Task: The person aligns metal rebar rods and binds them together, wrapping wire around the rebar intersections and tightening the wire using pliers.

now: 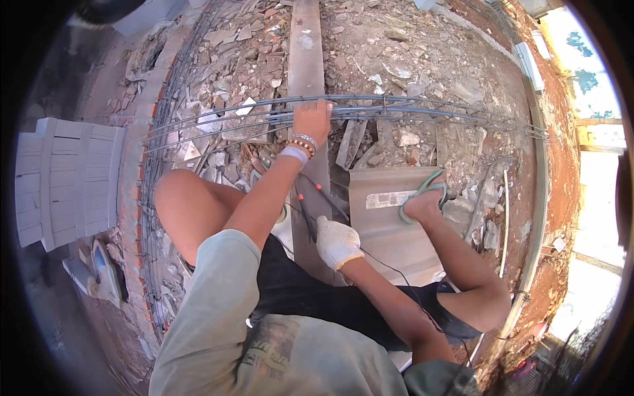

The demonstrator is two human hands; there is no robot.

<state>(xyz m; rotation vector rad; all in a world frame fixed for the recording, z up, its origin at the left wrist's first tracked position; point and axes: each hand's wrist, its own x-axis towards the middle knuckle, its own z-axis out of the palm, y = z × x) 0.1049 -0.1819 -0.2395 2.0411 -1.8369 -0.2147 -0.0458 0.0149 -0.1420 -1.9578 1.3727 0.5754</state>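
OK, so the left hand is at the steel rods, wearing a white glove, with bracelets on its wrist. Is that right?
Not quite: the head view shows the left hand bare; the white glove is on the right hand. The left hand is indeed at the steel rods, with bracelets on its wrist.

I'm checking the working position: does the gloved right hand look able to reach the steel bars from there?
Probably yes: the gloved right hand is near the steel bars, and the way along the board looks free beside the left forearm, though the hand seems occupied with a black tool.
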